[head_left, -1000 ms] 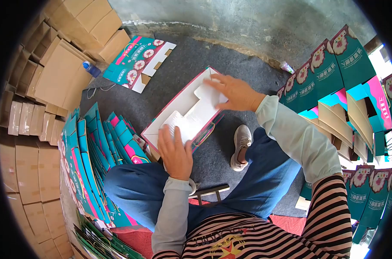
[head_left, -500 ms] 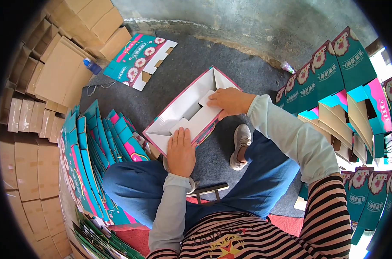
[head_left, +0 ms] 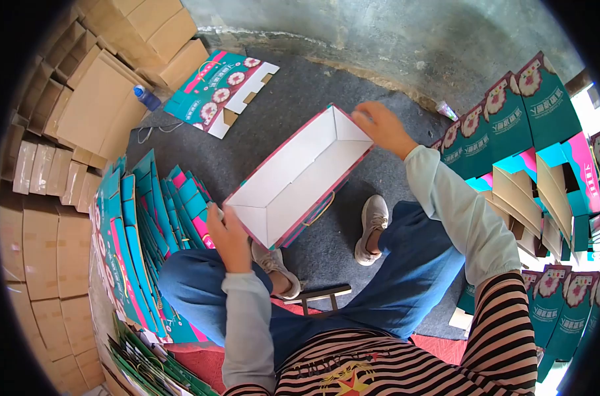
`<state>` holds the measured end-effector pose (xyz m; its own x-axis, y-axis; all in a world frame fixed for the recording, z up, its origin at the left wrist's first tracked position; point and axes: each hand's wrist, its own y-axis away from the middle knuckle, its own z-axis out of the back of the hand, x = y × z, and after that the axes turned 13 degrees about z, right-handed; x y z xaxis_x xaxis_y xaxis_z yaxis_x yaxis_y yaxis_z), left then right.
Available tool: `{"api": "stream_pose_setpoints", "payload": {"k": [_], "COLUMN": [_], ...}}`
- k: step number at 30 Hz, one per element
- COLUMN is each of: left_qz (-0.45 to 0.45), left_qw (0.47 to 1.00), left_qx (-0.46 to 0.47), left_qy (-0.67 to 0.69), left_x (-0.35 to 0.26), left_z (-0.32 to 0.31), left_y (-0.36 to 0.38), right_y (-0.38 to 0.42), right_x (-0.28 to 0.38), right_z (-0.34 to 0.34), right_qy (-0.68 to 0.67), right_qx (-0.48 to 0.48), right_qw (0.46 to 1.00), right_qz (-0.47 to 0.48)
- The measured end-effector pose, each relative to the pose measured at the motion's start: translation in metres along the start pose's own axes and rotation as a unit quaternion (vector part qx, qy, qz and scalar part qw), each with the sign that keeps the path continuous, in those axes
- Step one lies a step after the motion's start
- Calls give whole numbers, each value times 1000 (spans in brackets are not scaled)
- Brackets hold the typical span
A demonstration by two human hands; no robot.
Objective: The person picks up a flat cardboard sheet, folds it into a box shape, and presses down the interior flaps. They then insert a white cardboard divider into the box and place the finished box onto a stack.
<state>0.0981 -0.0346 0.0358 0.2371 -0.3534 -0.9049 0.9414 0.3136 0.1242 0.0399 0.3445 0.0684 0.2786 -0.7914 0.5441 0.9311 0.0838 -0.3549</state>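
An open carton box with a white inside and a teal and pink outside lies slantwise in front of my knees, its open side facing me. Its inner panels lie flat along the bottom, meeting in a seam. My left hand is at the near left end, with thumb and fingers around the corner edge. At the far right end, my right hand has its fingers at the upper corner. A yellow cord handle shows on the box's near side.
A flattened printed carton lies on the dark floor mat beside a blue bottle. Folded teal cartons lean at my left; brown boxes stack behind them. More printed boxes stand at my right.
The white flaps under my hands now lie flat inside the box. My hands have moved apart, the left to the near end and the right to the far end.
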Motion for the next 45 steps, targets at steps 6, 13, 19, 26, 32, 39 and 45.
{"api": "stream_pose_setpoints", "payload": {"k": [6, 13, 19, 26, 32, 39, 45], "left_qz": [450, 347, 46, 72, 209, 208, 187], "left_qw": [793, 775, 857, 884, 883, 924, 940], "left_qx": [243, 360, 366, 290, 317, 274, 245], "left_qy": [332, 386, 361, 359, 275, 168, 147], "left_x": [18, 34, -20, 18, 48, 30, 29], "left_z": [-13, 3, 6, 13, 2, -9, -6], "left_y": [-23, -20, 0, -12, -22, -2, -7], "right_y": [-2, -4, 9, 22, 32, 22, 19], "right_x": [-26, -8, -21, -25, -10, 2, -9], "right_z": [-11, 7, 31, 40, 37, 35, 37], "right_qy": [-242, -355, -450, -505, -466, -532, -449], "right_qx": [126, 43, 12, -37, 0, 51, 87], "right_qw": [935, 858, 834, 831, 859, 800, 849], "right_qz": [-225, -369, -320, -232, -213, -274, -264]}}
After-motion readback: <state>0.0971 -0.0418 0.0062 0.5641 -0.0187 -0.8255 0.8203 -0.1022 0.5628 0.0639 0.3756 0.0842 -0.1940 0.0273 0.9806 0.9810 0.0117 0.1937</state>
